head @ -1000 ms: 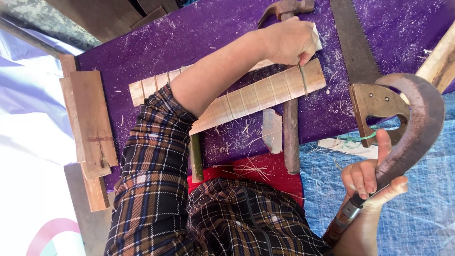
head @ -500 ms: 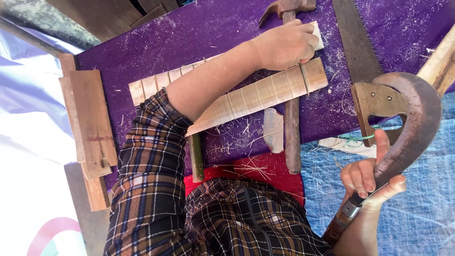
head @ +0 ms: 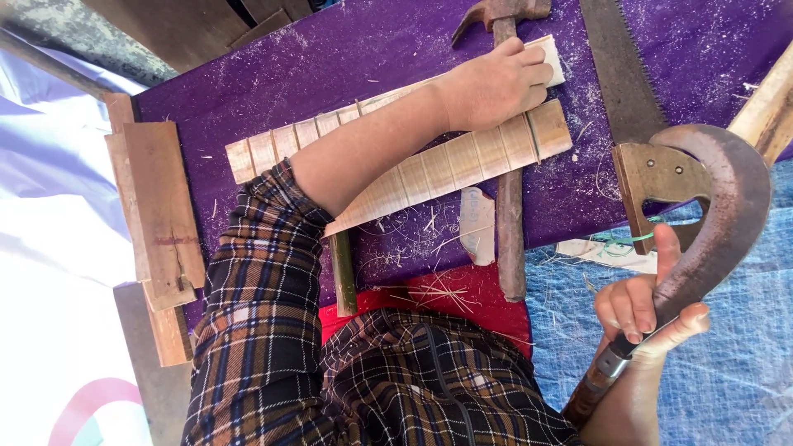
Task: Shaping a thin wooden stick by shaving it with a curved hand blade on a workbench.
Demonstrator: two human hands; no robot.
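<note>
**One hand grips a curved knife, the other rests on two bamboo strips**

Nearest to us, at the lower right, the right hand (head: 644, 310) is closed around the dark handle of a curved knife (head: 719, 215). The fingers are wrapped around the handle and the thumb lies along it. The rusty blade rises from the hand and bends over like a hook above a blue tarp (head: 727, 363), well apart from the bamboo.

Beside the checked trousers (head: 429, 388) lies a red cloth (head: 471, 297) with thin fibres on it, and just to its left lies a short green stick (head: 343, 272).

Further away, the left arm in a checked sleeve (head: 256, 272) reaches across a purple cloth (head: 330, 58) that is dusted with shavings. Two pale bamboo strips lie there side by side, both marked with cross lines. The lower strip (head: 462, 165) runs under the forearm, and the upper strip (head: 281, 144) passes under the wrist. The left hand (head: 496, 83) lies on top of them near their right ends, with the fingers bent down over the end of the upper strip. We cannot tell if the hand grips the strip or only presses on it.

A hammer (head: 508, 215) lies across under the strips, with its head at the far edge. To the right of it lies a saw (head: 615, 66), its wooden handle near the knife blade. At the left edge lies a block of wood (head: 157, 206).
</note>
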